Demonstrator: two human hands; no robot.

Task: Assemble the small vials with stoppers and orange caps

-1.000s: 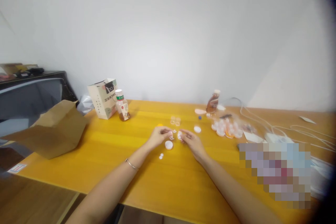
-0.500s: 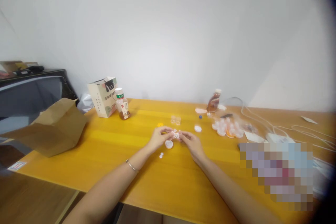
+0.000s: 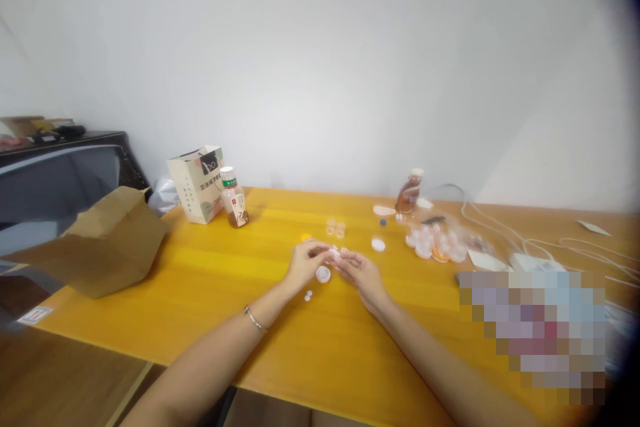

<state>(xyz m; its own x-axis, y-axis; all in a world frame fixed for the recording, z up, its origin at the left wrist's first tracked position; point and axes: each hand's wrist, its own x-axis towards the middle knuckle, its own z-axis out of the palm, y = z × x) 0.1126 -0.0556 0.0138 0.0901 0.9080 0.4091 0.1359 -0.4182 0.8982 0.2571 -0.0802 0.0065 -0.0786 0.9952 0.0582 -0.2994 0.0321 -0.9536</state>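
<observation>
Both hands meet over the middle of the table around a small white-and-pink patterned piece (image 3: 334, 253); its kind is too small to make out. My left hand (image 3: 306, 264) pinches it from the left between thumb and fingers. From the right, my right hand (image 3: 364, 276) has its fingertips closed on it, hiding part of it. Just below the fingers lies a round white lid-like dish (image 3: 323, 274). Two small white discs (image 3: 309, 295) rest nearer to me. A yellow cap (image 3: 305, 237) shows partly behind my left hand, and two small clear cups (image 3: 335, 229) stand beyond.
At left are a brown paper bag (image 3: 113, 240), a printed carton bag (image 3: 195, 187) and a drink bottle (image 3: 234, 197). Toward the right are a white lid (image 3: 378, 245), a blue cap (image 3: 383, 221), a brown bottle (image 3: 409, 192), clustered clear containers (image 3: 434, 241) and cables (image 3: 500, 230).
My right hand's fingers have curled in further over the patterned piece, so less of it shows and it sits at a different angle. My left hand stays nearly in place.
</observation>
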